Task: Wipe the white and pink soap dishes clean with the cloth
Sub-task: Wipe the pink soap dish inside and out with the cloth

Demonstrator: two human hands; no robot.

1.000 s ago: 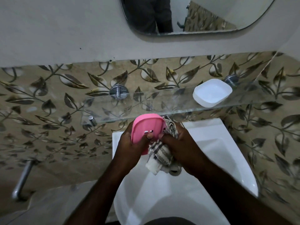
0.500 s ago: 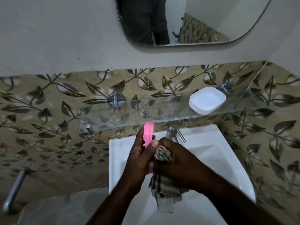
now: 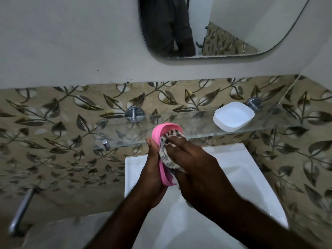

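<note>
Under our right fingers (image 3: 179, 143) the cloth (image 3: 169, 159) lies in one soap dish (image 3: 157, 133); beyond and right of them, the second dish (image 3: 233, 116) sits on the shelf (image 3: 190, 123).

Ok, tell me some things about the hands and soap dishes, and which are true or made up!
1. The left hand holds the pink soap dish. True.
2. The white soap dish sits in the sink. False: it rests on the glass shelf.
3. The right hand holds the checked cloth against the pink soap dish. True.
4. The pink soap dish lies flat on the glass shelf. False: it is held up on edge in the left hand.
</note>
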